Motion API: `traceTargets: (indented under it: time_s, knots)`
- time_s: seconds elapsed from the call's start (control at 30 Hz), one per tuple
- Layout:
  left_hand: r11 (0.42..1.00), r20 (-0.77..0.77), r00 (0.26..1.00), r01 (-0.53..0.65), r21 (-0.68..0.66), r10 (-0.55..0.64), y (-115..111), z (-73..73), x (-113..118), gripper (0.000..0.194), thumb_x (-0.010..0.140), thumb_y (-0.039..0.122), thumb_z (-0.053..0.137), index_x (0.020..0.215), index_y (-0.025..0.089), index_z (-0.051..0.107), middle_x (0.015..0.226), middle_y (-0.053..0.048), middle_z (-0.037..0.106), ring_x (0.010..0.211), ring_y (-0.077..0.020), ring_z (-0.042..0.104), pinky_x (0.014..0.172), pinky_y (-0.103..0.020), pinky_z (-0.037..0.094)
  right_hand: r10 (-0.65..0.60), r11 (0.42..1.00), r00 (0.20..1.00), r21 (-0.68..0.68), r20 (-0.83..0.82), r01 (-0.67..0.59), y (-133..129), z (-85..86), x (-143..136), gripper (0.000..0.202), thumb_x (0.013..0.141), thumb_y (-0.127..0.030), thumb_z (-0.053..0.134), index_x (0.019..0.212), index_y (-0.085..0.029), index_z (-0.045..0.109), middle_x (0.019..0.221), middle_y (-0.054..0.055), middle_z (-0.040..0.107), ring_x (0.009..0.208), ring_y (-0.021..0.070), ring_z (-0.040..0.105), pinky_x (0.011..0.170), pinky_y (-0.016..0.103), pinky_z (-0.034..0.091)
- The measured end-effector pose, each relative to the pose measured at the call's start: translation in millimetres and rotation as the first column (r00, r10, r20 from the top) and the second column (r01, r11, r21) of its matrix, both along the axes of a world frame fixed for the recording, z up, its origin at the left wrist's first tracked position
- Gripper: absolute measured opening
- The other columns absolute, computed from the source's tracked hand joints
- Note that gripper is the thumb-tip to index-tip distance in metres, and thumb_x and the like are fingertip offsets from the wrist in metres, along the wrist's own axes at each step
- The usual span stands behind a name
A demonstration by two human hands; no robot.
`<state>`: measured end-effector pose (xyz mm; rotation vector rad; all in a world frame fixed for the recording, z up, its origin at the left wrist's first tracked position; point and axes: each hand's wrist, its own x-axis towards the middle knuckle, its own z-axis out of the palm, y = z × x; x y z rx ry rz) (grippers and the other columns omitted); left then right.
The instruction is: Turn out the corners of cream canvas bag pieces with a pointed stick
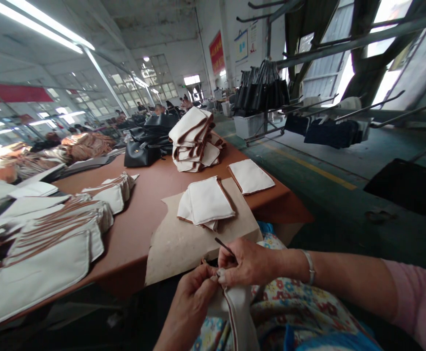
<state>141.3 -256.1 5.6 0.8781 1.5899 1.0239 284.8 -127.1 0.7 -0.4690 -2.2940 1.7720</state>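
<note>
My left hand [195, 298] pinches the upper edge of a white bag piece with brown edging [239, 312], which hangs over my lap. Close against it, my right hand [247, 263] is closed around a thin dark stick-like tool [226, 247] whose upper end points up and left. Its fingertips meet those of my left hand at the piece's edge; the tool's lower end is hidden. Just beyond, a few white pieces with brown edges [213, 201] lie on a sheet of brown cardboard [176, 253].
On the brown-covered table [147, 204] stand a tall stack of white pieces [193, 141], a single white piece [251, 176], black bags [142, 152] and rows of white pieces [52, 258] at left. A metal rack [315, 56] with black bags is at right.
</note>
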Motion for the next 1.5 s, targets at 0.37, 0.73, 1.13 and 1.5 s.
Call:
traceTargets:
  time_s: [0.37,0.73,1.13,1.5]
  knots:
    - [1.0,-0.021,1.0,-0.005,0.008,0.005,-0.4,-7.8,-3.0,0.034,0.079,0.046,0.065,0.067,0.015,0.057,0.058,0.003,0.049,0.054,-0.0097,0.036,0.049,-0.02,0.027,-0.043,0.998,0.999,-0.047,0.011,0.044,-4.6,-11.8,-3.5,0.008,0.077,-0.019,0.054,0.072,-0.013,0.057,0.061,-0.004,0.051,0.055,0.007,0.042,0.048,0.017,0.03]
    - [0.997,-0.044,0.996,-0.078,-0.002,0.078,-2.5,-5.9,3.7,0.028,0.083,0.04,0.06,0.068,0.017,0.056,0.057,0.005,0.047,0.05,-0.0085,0.034,0.046,-0.018,0.025,0.002,0.996,0.999,0.085,0.041,-0.005,6.8,-9.5,2.5,0.027,0.093,-0.037,0.045,0.084,-0.013,0.056,0.068,-0.001,0.05,0.059,0.01,0.043,0.054,0.021,0.036]
    - [0.993,-0.102,0.988,-0.111,0.045,0.115,2.0,19.9,18.3,0.027,0.082,0.039,0.061,0.082,0.014,0.07,0.064,-0.001,0.062,0.057,-0.0131,0.046,0.051,-0.02,0.036,0.158,0.294,0.945,0.9,0.286,-0.322,0.2,44.2,39.4,0.026,0.091,-0.024,0.042,0.089,-0.013,0.066,0.077,0.012,0.068,0.061,0.0222,0.06,0.052,0.03,0.034]
    - [0.981,-0.123,0.974,-0.18,0.074,0.188,4.6,11.3,19.7,0.022,0.071,0.037,0.07,0.063,0.016,0.066,0.056,0.002,0.057,0.051,-0.0119,0.043,0.048,-0.02,0.032,0.063,0.306,0.945,0.896,0.32,-0.323,-6.0,35.7,36.6,0.021,0.087,-0.02,0.046,0.083,-0.014,0.067,0.072,0.012,0.07,0.055,0.0221,0.062,0.047,0.027,0.036]
